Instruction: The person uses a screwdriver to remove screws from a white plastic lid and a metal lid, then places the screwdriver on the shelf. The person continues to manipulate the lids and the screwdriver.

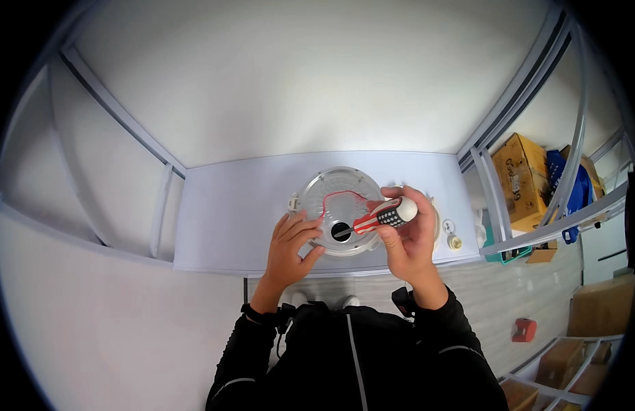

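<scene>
right hand [413, 236] gripping screwdriver [388, 216] partly hides clear dish [341, 182], left hand [290, 244] spread at its rim, yellowish piece [455, 242] rightward.

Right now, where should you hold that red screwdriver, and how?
Probably grip the screwdriver by its thick handle, coming from the right, as the right hand does. The handle's fat white end points right, and the thin shaft points left over the black circle, so gripping there should leave it clear.

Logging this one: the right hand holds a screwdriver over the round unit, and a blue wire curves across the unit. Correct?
Not quite: the wire is red, not blue, as the head view shows. The right hand does hold a screwdriver over the round unit.
</scene>
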`<state>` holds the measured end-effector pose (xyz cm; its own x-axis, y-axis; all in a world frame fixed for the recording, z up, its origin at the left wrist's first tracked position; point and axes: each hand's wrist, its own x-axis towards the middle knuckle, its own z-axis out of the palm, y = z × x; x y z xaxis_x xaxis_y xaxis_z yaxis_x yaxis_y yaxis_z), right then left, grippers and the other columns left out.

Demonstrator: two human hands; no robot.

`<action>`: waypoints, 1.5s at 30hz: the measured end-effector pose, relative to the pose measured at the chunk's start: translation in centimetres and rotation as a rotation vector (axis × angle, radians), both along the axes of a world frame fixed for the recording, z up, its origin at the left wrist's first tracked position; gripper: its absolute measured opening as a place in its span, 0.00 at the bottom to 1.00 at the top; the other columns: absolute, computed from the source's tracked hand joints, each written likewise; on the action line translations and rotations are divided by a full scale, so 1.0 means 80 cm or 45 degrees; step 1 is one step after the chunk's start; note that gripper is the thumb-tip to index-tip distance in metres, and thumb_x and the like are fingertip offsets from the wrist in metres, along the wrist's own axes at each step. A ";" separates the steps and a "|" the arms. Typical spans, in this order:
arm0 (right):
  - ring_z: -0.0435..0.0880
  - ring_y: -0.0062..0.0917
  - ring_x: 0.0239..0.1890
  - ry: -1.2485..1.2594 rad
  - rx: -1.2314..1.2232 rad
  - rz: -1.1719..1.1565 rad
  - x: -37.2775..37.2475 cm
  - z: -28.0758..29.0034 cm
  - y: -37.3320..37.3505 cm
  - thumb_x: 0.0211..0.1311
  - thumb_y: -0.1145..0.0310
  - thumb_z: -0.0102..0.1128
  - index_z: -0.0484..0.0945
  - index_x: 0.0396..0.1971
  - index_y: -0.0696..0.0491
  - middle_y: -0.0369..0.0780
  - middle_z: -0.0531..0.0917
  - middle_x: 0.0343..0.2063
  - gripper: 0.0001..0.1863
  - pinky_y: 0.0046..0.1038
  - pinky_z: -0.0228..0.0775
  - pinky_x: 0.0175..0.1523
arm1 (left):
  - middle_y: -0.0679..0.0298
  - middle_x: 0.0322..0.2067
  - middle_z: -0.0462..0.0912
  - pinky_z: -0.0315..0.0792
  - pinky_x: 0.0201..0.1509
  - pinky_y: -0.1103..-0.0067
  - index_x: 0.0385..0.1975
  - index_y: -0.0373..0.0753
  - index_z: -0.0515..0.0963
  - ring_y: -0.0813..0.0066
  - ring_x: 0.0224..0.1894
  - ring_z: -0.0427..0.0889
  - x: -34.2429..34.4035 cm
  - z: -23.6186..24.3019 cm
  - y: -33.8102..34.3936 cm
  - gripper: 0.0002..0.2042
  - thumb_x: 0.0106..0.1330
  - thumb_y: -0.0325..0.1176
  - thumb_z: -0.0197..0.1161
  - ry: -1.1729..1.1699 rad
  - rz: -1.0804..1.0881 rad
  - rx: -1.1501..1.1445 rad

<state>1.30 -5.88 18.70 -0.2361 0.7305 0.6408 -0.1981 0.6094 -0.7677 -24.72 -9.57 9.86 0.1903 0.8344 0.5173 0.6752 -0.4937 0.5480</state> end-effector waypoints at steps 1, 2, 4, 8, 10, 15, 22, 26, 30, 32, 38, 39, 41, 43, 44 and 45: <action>0.84 0.40 0.60 -0.012 0.010 0.026 -0.005 0.001 -0.002 0.73 0.77 0.65 0.56 0.75 0.54 0.52 0.73 0.65 0.36 0.41 0.81 0.62 | 0.65 0.55 0.87 0.62 0.76 0.52 0.45 0.43 0.86 0.53 0.69 0.76 -0.004 -0.001 0.001 0.15 0.59 0.36 0.76 0.007 -0.020 -0.001; 0.84 0.40 0.60 -0.026 0.011 0.025 -0.010 0.000 -0.004 0.73 0.78 0.65 0.56 0.75 0.54 0.52 0.73 0.65 0.36 0.41 0.81 0.62 | 0.65 0.55 0.88 0.62 0.75 0.53 0.45 0.43 0.86 0.54 0.69 0.76 -0.007 -0.001 0.002 0.14 0.60 0.35 0.76 0.014 -0.040 -0.003; 0.84 0.40 0.60 -0.054 0.013 0.024 -0.021 0.000 -0.007 0.72 0.78 0.65 0.56 0.75 0.54 0.52 0.73 0.65 0.37 0.41 0.81 0.62 | 0.66 0.55 0.88 0.62 0.75 0.54 0.44 0.43 0.87 0.55 0.69 0.76 -0.012 -0.001 0.005 0.12 0.61 0.33 0.75 0.008 -0.071 -0.001; 0.84 0.39 0.60 -0.093 0.001 -0.005 -0.042 -0.005 -0.013 0.72 0.78 0.65 0.56 0.74 0.55 0.52 0.73 0.64 0.37 0.41 0.82 0.61 | 0.68 0.53 0.88 0.63 0.74 0.57 0.42 0.43 0.88 0.59 0.69 0.76 -0.016 -0.005 0.011 0.11 0.62 0.35 0.77 -0.035 -0.105 0.013; 0.84 0.39 0.59 -0.118 0.016 -0.030 -0.051 -0.005 -0.015 0.72 0.78 0.65 0.56 0.74 0.55 0.52 0.74 0.64 0.36 0.40 0.82 0.61 | 0.69 0.53 0.88 0.64 0.72 0.58 0.41 0.43 0.89 0.60 0.69 0.76 -0.018 -0.008 0.012 0.11 0.61 0.36 0.77 -0.035 -0.105 0.010; 0.84 0.38 0.59 -0.149 -0.013 -0.096 -0.063 -0.007 -0.019 0.72 0.77 0.66 0.57 0.74 0.55 0.52 0.75 0.63 0.36 0.40 0.82 0.60 | 0.73 0.51 0.88 0.62 0.68 0.60 0.40 0.45 0.90 0.63 0.69 0.76 -0.020 -0.009 0.013 0.10 0.61 0.38 0.78 0.008 -0.088 -0.012; 0.85 0.36 0.58 -0.183 -0.041 -0.172 -0.072 -0.003 -0.022 0.71 0.75 0.69 0.60 0.72 0.56 0.51 0.76 0.62 0.35 0.38 0.82 0.60 | 0.75 0.51 0.88 0.56 0.66 0.63 0.40 0.47 0.91 0.67 0.69 0.75 -0.020 -0.010 0.014 0.11 0.61 0.40 0.78 -0.014 -0.092 -0.050; 0.86 0.36 0.55 -0.321 -0.014 -0.205 -0.075 0.002 -0.023 0.69 0.74 0.71 0.63 0.71 0.56 0.49 0.77 0.60 0.35 0.37 0.82 0.59 | 0.76 0.52 0.88 0.56 0.65 0.63 0.42 0.48 0.91 0.68 0.68 0.76 -0.022 -0.012 0.015 0.12 0.61 0.41 0.78 -0.030 -0.098 -0.052; 0.85 0.34 0.53 -0.365 -0.009 -0.306 -0.085 0.011 -0.024 0.62 0.74 0.77 0.71 0.65 0.56 0.47 0.80 0.56 0.33 0.33 0.82 0.55 | 0.76 0.52 0.88 0.56 0.64 0.64 0.42 0.48 0.91 0.68 0.68 0.76 -0.022 -0.015 0.017 0.12 0.61 0.41 0.78 -0.024 -0.101 -0.047; 0.85 0.34 0.52 -0.388 0.030 -0.352 -0.089 0.014 -0.023 0.59 0.73 0.80 0.73 0.62 0.56 0.46 0.81 0.53 0.33 0.32 0.82 0.53 | 0.77 0.52 0.88 0.55 0.64 0.62 0.42 0.49 0.91 0.70 0.69 0.75 -0.021 -0.016 0.016 0.11 0.62 0.42 0.77 -0.049 -0.100 -0.055; 0.85 0.35 0.49 -0.498 0.183 -0.413 -0.094 0.015 -0.015 0.54 0.70 0.84 0.74 0.58 0.55 0.45 0.82 0.47 0.34 0.31 0.83 0.49 | 0.77 0.53 0.88 0.54 0.64 0.60 0.41 0.48 0.91 0.70 0.69 0.75 -0.022 -0.018 0.017 0.10 0.63 0.42 0.77 -0.089 -0.110 -0.053; 0.85 0.36 0.50 -0.505 0.158 -0.397 -0.096 0.017 -0.016 0.54 0.70 0.84 0.74 0.60 0.55 0.46 0.83 0.47 0.35 0.31 0.83 0.49 | 0.77 0.53 0.88 0.54 0.64 0.60 0.41 0.48 0.91 0.70 0.69 0.75 -0.022 -0.018 0.017 0.10 0.63 0.42 0.77 -0.091 -0.109 -0.047; 0.85 0.35 0.51 -0.502 0.096 -0.356 -0.099 0.023 -0.018 0.55 0.71 0.83 0.71 0.65 0.56 0.47 0.83 0.49 0.38 0.32 0.83 0.51 | 0.77 0.53 0.88 0.54 0.64 0.60 0.41 0.47 0.91 0.70 0.69 0.75 -0.023 -0.015 0.016 0.10 0.63 0.42 0.77 -0.087 -0.114 -0.092; 0.84 0.30 0.53 -0.482 0.022 -0.304 -0.100 0.027 -0.019 0.57 0.73 0.82 0.65 0.71 0.57 0.48 0.82 0.52 0.44 0.34 0.82 0.54 | 0.75 0.51 0.88 0.54 0.63 0.60 0.39 0.47 0.90 0.69 0.68 0.76 -0.023 -0.013 0.016 0.10 0.61 0.41 0.78 -0.095 -0.109 -0.102; 0.85 0.32 0.53 -0.508 0.022 -0.253 -0.098 0.027 -0.019 0.57 0.73 0.82 0.64 0.72 0.56 0.48 0.82 0.52 0.45 0.35 0.82 0.55 | 0.74 0.49 0.87 0.55 0.62 0.60 0.37 0.48 0.90 0.68 0.68 0.76 -0.021 -0.012 0.016 0.09 0.59 0.40 0.79 -0.106 -0.105 -0.091; 0.85 0.33 0.54 -0.534 0.021 -0.203 -0.095 0.027 -0.018 0.57 0.72 0.82 0.63 0.74 0.56 0.49 0.82 0.53 0.47 0.35 0.81 0.56 | 0.72 0.47 0.87 0.56 0.62 0.60 0.35 0.48 0.89 0.67 0.67 0.77 -0.020 -0.012 0.016 0.09 0.57 0.39 0.80 -0.118 -0.101 -0.081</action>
